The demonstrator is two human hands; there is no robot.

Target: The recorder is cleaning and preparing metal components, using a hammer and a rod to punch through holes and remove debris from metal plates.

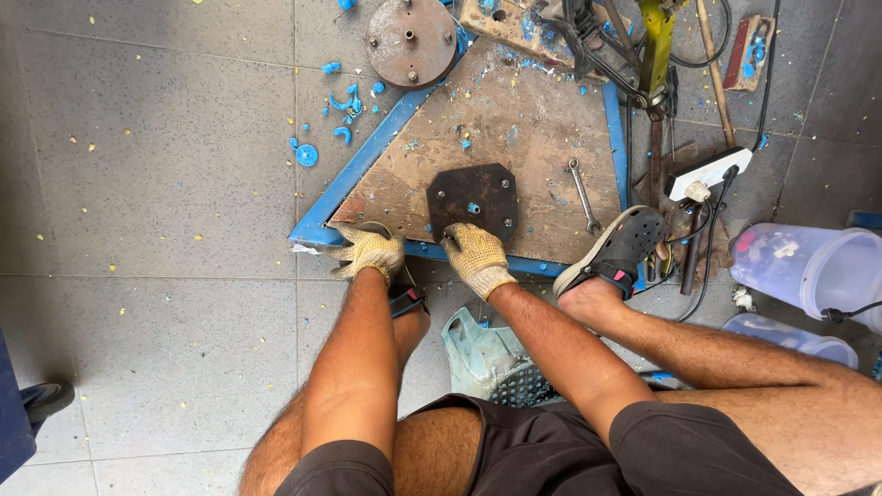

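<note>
Seated worker's gloved right hand [475,259] pinches the near edge of the dark octagonal plate [472,201] lying on the blue-framed board [514,119]; gloved left hand [368,252], fingers curled, should steady the board's near edge.

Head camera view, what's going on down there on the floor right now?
A seated person in knit work gloves leans over a triangular blue-framed board on the tiled floor. The right hand rests at the near edge of a dark octagonal metal plate lying on the board. The left hand rests on the board's near corner. A wrench lies beside the plate, and a rusty round disc sits farther off.
</note>
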